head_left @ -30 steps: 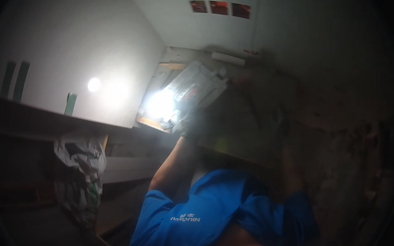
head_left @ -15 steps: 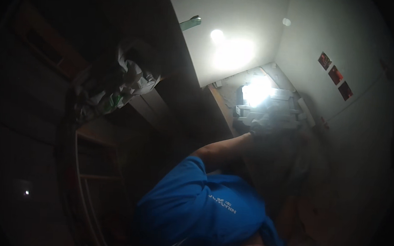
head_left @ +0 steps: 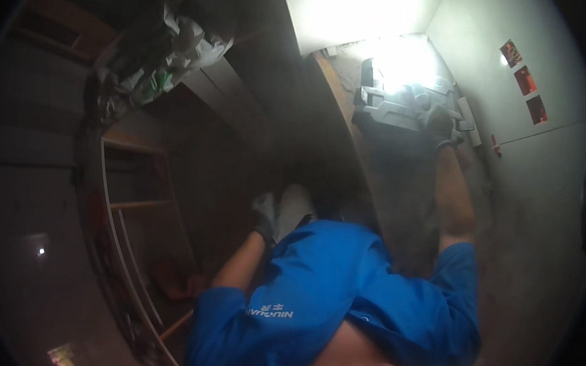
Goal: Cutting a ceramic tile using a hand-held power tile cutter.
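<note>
Hands (head_left: 439, 126) swapped at case (head_left: 388, 112), shadowed surface (head_left: 404, 183), pale wall (head_left: 476, 60)

Prob. a workshop or a rm. being fixed up; can't be told for sure. It's hinted at by a grey toolbox (head_left: 386, 113), bright light (head_left: 408, 61), pale wall (head_left: 472, 50) w/ red pics (head_left: 525, 80), crumpled bag (head_left: 192, 48) & wood frame (head_left: 142, 206).

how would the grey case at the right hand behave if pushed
The grey case would probably be stiff, given its straight, moulded-looking edges. It seems unlikely to roll, being boxy and angular. Its weight is hard to judge; the inside is hidden.
</note>
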